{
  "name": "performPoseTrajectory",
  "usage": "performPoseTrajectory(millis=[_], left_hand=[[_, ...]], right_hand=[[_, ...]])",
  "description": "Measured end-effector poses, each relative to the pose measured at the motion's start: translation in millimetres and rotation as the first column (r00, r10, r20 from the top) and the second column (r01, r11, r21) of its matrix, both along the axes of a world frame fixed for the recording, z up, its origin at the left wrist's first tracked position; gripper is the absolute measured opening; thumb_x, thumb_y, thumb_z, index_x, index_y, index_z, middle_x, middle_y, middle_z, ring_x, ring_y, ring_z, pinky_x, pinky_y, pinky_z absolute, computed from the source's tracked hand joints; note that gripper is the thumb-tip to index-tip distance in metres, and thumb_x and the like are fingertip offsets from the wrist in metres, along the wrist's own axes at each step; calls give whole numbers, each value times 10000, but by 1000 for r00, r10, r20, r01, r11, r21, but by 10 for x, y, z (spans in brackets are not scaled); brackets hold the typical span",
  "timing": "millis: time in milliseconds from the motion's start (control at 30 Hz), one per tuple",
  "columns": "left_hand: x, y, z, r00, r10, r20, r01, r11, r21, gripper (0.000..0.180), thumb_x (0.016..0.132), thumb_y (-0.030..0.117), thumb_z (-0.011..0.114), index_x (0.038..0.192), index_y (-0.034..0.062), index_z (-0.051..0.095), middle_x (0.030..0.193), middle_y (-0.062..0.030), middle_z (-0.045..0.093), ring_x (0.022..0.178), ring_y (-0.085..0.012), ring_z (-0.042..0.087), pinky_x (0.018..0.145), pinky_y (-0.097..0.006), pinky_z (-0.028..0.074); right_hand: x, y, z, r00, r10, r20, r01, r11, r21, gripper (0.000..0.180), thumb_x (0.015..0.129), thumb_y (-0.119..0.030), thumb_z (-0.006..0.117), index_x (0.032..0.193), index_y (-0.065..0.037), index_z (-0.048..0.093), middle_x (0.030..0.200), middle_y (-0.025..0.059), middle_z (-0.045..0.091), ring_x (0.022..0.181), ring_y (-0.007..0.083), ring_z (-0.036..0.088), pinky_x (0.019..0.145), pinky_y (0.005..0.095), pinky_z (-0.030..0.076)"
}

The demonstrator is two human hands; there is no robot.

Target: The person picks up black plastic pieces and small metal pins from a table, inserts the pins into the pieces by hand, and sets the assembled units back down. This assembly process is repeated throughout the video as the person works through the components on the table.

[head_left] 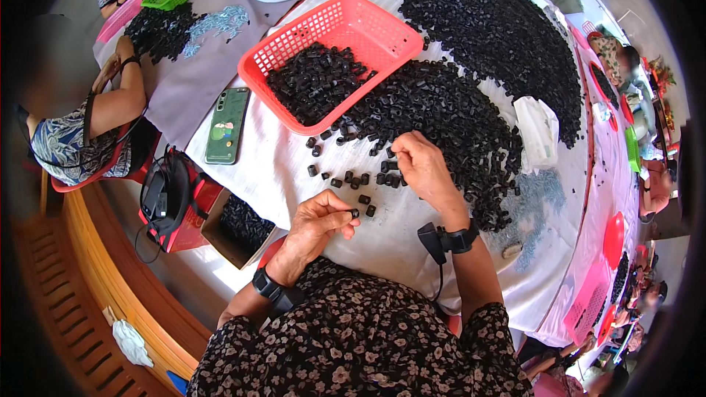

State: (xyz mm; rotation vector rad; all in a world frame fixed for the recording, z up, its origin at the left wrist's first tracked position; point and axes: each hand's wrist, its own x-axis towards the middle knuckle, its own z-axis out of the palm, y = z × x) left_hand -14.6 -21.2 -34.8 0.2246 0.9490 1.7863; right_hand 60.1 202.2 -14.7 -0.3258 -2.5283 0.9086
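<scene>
Between thumb and fingers, my left hand [321,222] pinches a small black plastic piece [354,213] above the white cloth. My right hand [423,165] is curled with its fingertips down at the near edge of a heap of black plastic pieces [441,103]; whether it grips one is hidden. Several loose black pieces [365,200] lie on the cloth between my hands. Beyond them stands a red plastic basket [382,33], partly filled with the same kind of pieces. Each of my wrists wears a black strapped device.
A green phone [228,126] lies left of the basket. White tissue packaging [537,132] rests by the larger black pile [493,37]. Small pale bits [529,206] are scattered at right. A cardboard box [239,229] stands below the table edge. Co-workers sit around the table.
</scene>
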Motion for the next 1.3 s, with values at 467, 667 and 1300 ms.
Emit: performPoseTrajectory(millis=[467, 667, 1300], left_hand=[[2, -5, 49, 1000, 0, 18, -1, 999, 53, 42, 839, -26, 574, 868, 0, 559, 804, -147, 648, 629, -170, 626, 592, -284, 517], [29, 24, 79, 1000, -5, 26, 4, 998, 64, 31, 843, -8, 572, 859, 4, 549, 797, -150, 647, 609, -183, 618, 578, -288, 516], [107, 186, 169, 995, 10, -99, -4, 998, 62, 102, 872, 43, 574, 970, 17, 574, 844, -111, 654, 637, -133, 592, 619, -249, 486]], right_hand=[[-399, -336, -233, 977, -89, 194, -43, 809, 586, 120, 729, -42, 553, 843, -6, 541, 791, 136, 542, 740, 262, 580, 605, 323, 507], [-373, -322, -239, 987, -66, 147, -44, 767, 641, 108, 741, -53, 550, 839, -13, 534, 766, 123, 528, 713, 253, 570, 566, 320, 499], [470, -540, 168, 991, 52, -124, -121, 739, -663, 133, 848, 12, 534, 975, -5, 572, 785, 15, 573, 592, 59, 521, 540, 201, 442]])
